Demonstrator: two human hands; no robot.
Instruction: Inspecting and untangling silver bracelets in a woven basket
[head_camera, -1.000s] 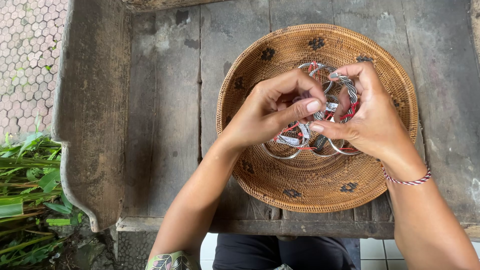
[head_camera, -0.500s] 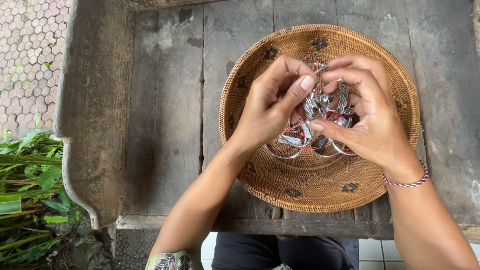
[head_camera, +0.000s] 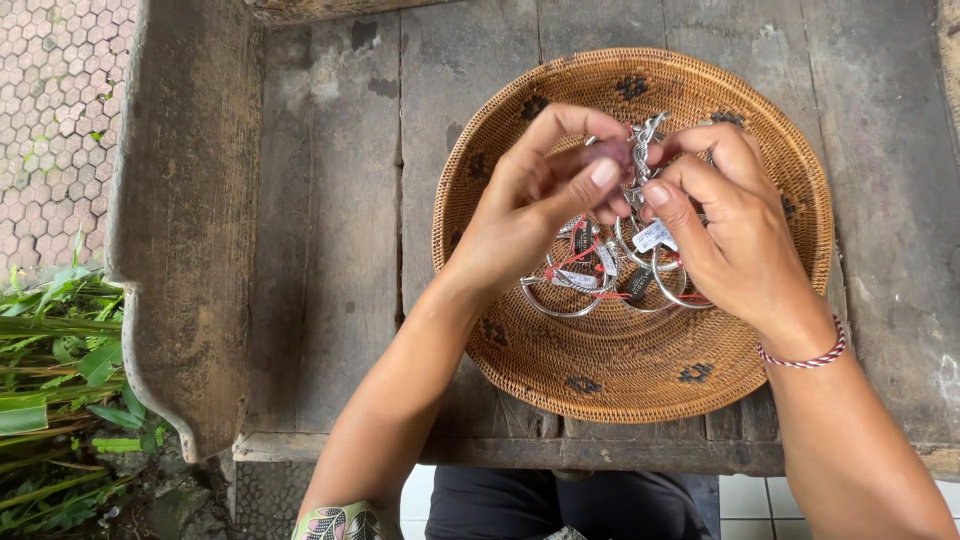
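Head view looks straight down on your two hands, raised together over a round woven basket (head_camera: 560, 330) that sits on a weathered wooden counter (head_camera: 330, 250). Your left hand (head_camera: 530, 215) has its fingers curled in tight, thumb (head_camera: 590, 183) pressed toward the index finger, pinching one side of a twisted silver bangle (head_camera: 641, 150) that stands upright between the hands. Your right hand (head_camera: 730, 235) mirrors it: its fingers are bent closed, with the thumb tip (head_camera: 656, 197) just beside your left thumb and the other fingertips wrapped over the bangle's far side. Both grips are shut on that same bangle, held above the basket's middle rather than resting in it. Below your hands, inside the basket, lies a loose pile of more silver bangles (head_camera: 560, 295) tied with red thread and small paper tags (head_camera: 652, 236); one tag hangs just under your right thumb. A red-and-white braided cord (head_camera: 803, 358) circles your right wrist. Off the counter's left edge you see green leaves (head_camera: 55, 370) and small paving stones (head_camera: 55, 100).
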